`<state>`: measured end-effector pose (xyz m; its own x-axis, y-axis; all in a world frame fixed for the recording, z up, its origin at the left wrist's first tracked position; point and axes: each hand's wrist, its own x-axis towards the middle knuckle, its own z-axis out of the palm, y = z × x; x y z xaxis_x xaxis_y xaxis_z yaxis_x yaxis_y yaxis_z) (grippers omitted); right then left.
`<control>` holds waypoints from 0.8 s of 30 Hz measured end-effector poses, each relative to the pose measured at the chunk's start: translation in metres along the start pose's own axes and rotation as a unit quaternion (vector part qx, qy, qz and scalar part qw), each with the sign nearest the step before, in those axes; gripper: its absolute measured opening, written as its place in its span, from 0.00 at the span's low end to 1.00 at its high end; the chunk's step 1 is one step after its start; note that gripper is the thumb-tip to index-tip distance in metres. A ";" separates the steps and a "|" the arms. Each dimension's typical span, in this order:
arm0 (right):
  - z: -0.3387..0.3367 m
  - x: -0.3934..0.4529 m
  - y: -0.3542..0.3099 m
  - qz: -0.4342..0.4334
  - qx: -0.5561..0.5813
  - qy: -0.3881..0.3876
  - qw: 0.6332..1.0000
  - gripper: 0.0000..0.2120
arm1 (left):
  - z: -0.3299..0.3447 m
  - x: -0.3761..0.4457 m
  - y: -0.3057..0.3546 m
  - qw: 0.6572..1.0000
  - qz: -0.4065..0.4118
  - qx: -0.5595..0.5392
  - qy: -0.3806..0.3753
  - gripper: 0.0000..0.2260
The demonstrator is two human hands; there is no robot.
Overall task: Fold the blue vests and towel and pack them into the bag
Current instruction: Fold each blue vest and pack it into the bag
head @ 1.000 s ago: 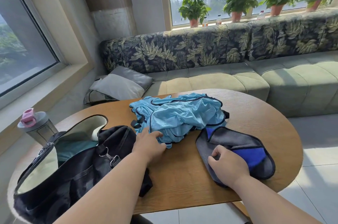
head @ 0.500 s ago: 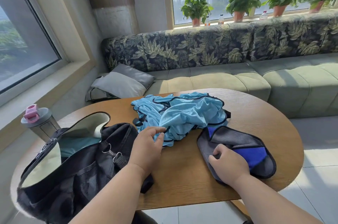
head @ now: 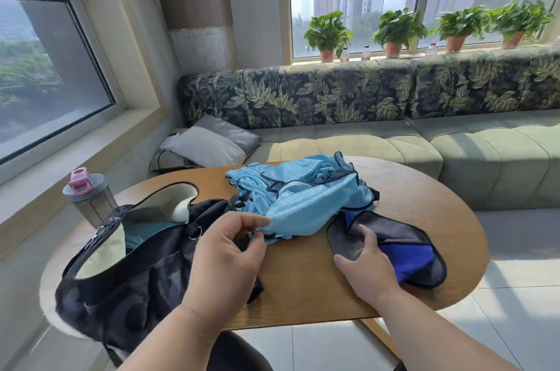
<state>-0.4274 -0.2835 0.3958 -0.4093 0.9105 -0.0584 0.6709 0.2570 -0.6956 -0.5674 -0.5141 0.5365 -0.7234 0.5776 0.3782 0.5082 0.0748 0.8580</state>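
left hand (head: 225, 261): lower centre of frame; thumb and forefinger pinched on the near hem of the blue vests (head: 303, 198), other fingers (head: 257, 245) loosely curled.
right hand (head: 368, 264): lower right of centre; laid on the near-left part of the towel (head: 403, 245), fingers bent on the cloth. Whether cloth is actually gripped cannot be told.
bag (head: 130, 273): lower left, black, mouth open with pale lining shown; something teal is seen inside. It overhangs the near-left edge of the counter (head: 303, 285).
towel: right of centre on the counter, grey with a bright blue panel, lying loosely doubled, just beside the vests.
blue vests: centre of frame, one crumpled heap, light blue with dark trim, beyond both hands. The count cannot be made out.
step in hand: judged as one vest being picked out of the heap for folding.
how to do it well: a single layer should be separated at the hem, lifted clear, laid flat on the bare counter in front, smoothed, then folded. The towel is best kept pinned so it is not dragged along.
bottle (head: 89, 198): left, behind the bag, grey lid with pink cap.
writing/brands: none readable on the bag, the bottle or the cloth.
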 end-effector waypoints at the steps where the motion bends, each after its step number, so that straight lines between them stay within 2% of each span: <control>1: 0.001 -0.004 -0.006 -0.018 -0.022 0.017 0.999 0.46 | -0.003 -0.004 0.002 1.000 -0.005 -0.002 -0.003 0.14; 5: 0.002 -0.014 -0.035 -0.067 -0.038 0.022 0.997 0.56 | -0.018 -0.019 0.012 0.999 -0.018 -0.042 -0.010 0.15; 8: 0.010 -0.017 -0.054 -0.088 -0.028 0.002 0.996 0.54 | -0.030 -0.029 0.018 0.997 -0.029 -0.075 -0.010 0.15; 11: 0.017 -0.021 -0.068 -0.117 -0.015 -0.028 0.993 0.41 | -0.042 -0.036 0.018 0.997 -0.032 -0.064 0.004 0.16; 15: 0.017 -0.025 -0.074 -0.195 -0.087 0.037 0.976 0.13 | -0.053 -0.043 0.018 0.996 -0.050 -0.071 -0.010 0.18; 16: 0.017 -0.026 -0.074 -0.208 -0.087 0.035 0.974 0.09 | -0.055 -0.045 0.019 0.996 -0.048 -0.079 -0.011 0.17; 18: 0.017 -0.029 -0.075 -0.235 -0.064 0.007 0.970 0.08 | -0.058 -0.046 0.022 0.995 -0.042 -0.090 -0.013 0.10; 20: 0.019 -0.036 -0.076 -0.247 -0.011 -0.035 0.968 0.06 | -0.062 -0.043 0.018 0.994 -0.052 -0.095 -0.012 0.09; 22: 0.020 -0.046 -0.077 -0.226 0.061 -0.033 0.972 0.04 | -0.065 -0.040 0.012 0.991 -0.068 -0.119 0.000 0.09; 23: 0.019 -0.049 -0.077 -0.204 0.084 -0.020 0.975 0.08 | -0.067 -0.040 0.011 0.988 -0.072 -0.135 0.001 0.08; 24: 0.017 -0.052 -0.078 -0.187 0.089 -0.009 0.978 0.17 | -0.068 -0.040 0.011 0.987 -0.071 -0.146 -0.001 0.08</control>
<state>-0.4691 -0.3561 0.4412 -0.6166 0.7581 0.2122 0.3551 0.5084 -0.7845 -0.5652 -0.5917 0.5543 -0.7767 0.5794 0.2470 0.2455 -0.0826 0.9659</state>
